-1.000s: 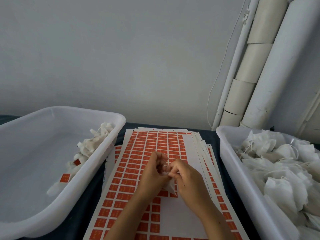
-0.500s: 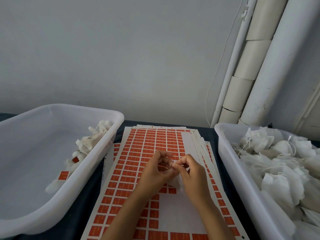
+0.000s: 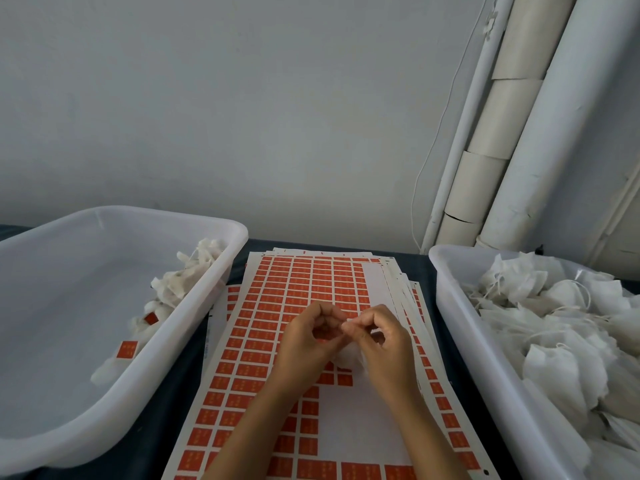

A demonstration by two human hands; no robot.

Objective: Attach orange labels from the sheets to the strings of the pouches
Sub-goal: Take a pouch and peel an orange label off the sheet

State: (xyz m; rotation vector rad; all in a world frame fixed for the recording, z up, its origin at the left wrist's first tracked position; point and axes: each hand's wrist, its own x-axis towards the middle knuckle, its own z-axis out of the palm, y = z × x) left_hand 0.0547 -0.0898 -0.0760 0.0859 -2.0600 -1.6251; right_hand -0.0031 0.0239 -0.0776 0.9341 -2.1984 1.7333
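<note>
A stack of label sheets (image 3: 304,285) covered in small orange labels lies between two tubs. Over it, my left hand (image 3: 308,344) and my right hand (image 3: 384,344) meet fingertip to fingertip. They pinch the thin string of a white pouch (image 3: 348,356) that hangs under my right palm, mostly hidden. A sliver of orange label shows inside the curl of my left fingers. The right tub (image 3: 460,341) is heaped with white pouches (image 3: 561,330) and their strings. The left tub (image 3: 214,299) holds a few pouches with orange labels (image 3: 126,349).
The sheets lie on a dark blue table (image 3: 180,386). White pipes and cardboard tubes (image 3: 485,174) lean in the back right corner against a grey wall. A bare white patch (image 3: 356,431) on the top sheet marks where labels have been peeled off.
My hands have risen slightly and moved a little farther from me over the sheet, with the fingertips still pinched together on the string. The view has tilted upward a little.
</note>
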